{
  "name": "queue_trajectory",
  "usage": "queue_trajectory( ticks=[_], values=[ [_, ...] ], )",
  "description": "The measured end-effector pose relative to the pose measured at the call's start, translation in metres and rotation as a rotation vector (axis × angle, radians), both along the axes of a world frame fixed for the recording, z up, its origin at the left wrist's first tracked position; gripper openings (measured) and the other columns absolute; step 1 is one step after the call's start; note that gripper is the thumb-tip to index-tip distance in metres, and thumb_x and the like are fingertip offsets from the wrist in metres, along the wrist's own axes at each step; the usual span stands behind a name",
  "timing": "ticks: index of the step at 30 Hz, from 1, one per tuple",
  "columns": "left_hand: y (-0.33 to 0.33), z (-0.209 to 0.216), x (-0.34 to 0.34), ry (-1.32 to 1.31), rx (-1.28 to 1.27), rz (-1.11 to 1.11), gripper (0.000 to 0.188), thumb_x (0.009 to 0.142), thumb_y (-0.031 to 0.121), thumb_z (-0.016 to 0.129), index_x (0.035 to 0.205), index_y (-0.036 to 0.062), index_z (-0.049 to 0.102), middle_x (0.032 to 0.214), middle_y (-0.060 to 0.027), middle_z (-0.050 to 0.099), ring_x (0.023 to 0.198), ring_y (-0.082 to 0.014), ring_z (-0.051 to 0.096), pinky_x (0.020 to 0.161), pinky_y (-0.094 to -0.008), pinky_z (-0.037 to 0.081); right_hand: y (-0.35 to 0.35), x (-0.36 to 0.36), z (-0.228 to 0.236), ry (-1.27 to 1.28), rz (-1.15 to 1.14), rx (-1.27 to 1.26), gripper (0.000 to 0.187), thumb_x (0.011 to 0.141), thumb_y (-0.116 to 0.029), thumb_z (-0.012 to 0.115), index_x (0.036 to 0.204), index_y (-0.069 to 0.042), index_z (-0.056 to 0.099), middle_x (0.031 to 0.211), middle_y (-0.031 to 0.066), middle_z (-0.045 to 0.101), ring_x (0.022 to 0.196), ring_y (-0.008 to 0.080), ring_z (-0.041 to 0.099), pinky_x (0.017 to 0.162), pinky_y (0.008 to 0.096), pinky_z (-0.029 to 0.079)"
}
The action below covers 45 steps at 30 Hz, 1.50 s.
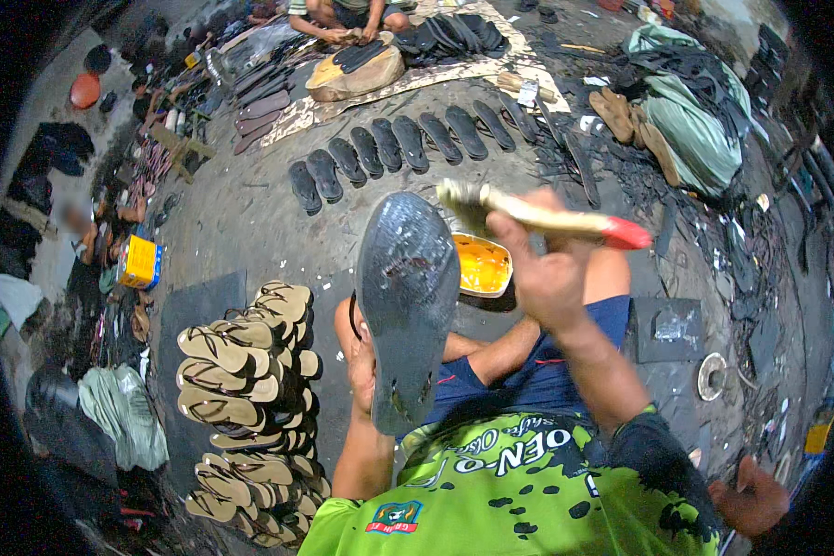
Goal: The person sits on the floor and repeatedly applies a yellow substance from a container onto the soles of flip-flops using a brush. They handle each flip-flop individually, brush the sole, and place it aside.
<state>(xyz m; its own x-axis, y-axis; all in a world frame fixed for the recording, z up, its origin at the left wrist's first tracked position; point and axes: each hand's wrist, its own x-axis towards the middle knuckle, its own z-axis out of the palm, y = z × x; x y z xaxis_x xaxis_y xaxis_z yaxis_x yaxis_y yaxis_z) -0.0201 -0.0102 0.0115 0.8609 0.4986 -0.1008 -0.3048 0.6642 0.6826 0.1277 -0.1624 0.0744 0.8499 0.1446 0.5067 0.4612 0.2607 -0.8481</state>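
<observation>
A dark flip-flop [403, 306] is upright before me, its underside facing me. My left hand [361, 375] grips it by the left edge, with fingers partly hidden behind it. The upper part of the sole looks wet and shiny. My right hand [551, 278] is closed round a paintbrush [547, 217] with a pale handle and a red end. The bristles point left, just right of the sole's top and apart from it; motion blurs them slightly. Below the brush, between my bent legs, sits a tub [482, 264] of orange-yellow glue-like liquid.
Tan flip-flops [241, 361] lie stacked at my left. Ahead, a curved row of dark soles [408, 144] lies on the floor. A co-worker [347, 23] sits beyond, by a wooden block [357, 74]. A green sack [690, 130] and black scraps lie right; a yellow tin [139, 262] stands left.
</observation>
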Motion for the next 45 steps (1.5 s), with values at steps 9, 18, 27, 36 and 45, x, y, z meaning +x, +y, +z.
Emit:
queue_trajectory(
  ticks=[9,18,27,36,45],
  values=[
    [0.007,0.003,0.021,-0.203,-0.142,-0.096,0.045,0.105,0.035,0.033,0.135,0.0039,0.044,0.126,-0.0144,0.058,0.110,-0.0261,0.061,0.094,-0.0399,0.051,0.003,-0.004,-0.017,-0.670,0.455,-0.284,0.031,0.074,-0.009,0.077,0.104,-0.009,0.067,0.094,0.0066,0.068,0.082,0.0256,0.065,0.073,0.0369,0.051],
    [0.016,0.034,0.031,-0.256,-0.359,-0.127,0.048,0.102,0.043,0.041,0.123,0.0032,0.058,0.113,-0.0138,0.066,0.097,-0.0266,0.067,0.088,-0.0417,0.054,-0.007,-0.045,-0.020,-0.309,0.492,-0.249,0.012,0.087,-0.011,0.064,0.096,-0.003,0.066,0.080,0.0062,0.064,0.065,0.0173,0.062,0.058,0.0303,0.051],
    [0.049,0.007,0.030,-0.264,-0.285,-0.178,0.046,0.105,0.035,0.036,0.134,0.0015,0.049,0.120,-0.0158,0.063,0.105,-0.0250,0.065,0.094,-0.0399,0.053,-0.003,-0.054,-0.019,-0.693,0.448,-0.349,0.029,0.075,-0.010,0.068,0.104,-0.010,0.069,0.091,0.0067,0.068,0.084,0.0263,0.066,0.072,0.0388,0.053],
    [0.036,-0.007,0.036,-0.310,-0.427,-0.344,0.047,0.104,0.036,0.035,0.139,0.0063,0.043,0.127,-0.0158,0.059,0.111,-0.0277,0.062,0.096,-0.0431,0.052,0.018,-0.046,0.009,-0.876,0.574,-0.509,0.034,0.071,-0.020,0.073,0.102,-0.006,0.069,0.097,0.0074,0.068,0.083,0.0237,0.064,0.068,0.0365,0.051],
    [0.039,0.003,0.048,-0.329,-0.355,-0.318,0.041,0.106,0.029,0.032,0.142,0.0119,0.038,0.127,-0.0144,0.058,0.110,-0.0249,0.063,0.096,-0.0401,0.053,0.002,-0.065,-0.003,-0.801,0.558,-0.522,0.028,0.069,-0.016,0.075,0.093,-0.004,0.070,0.091,0.0077,0.069,0.075,0.0216,0.066,0.062,0.0336,0.051]
  ],
)
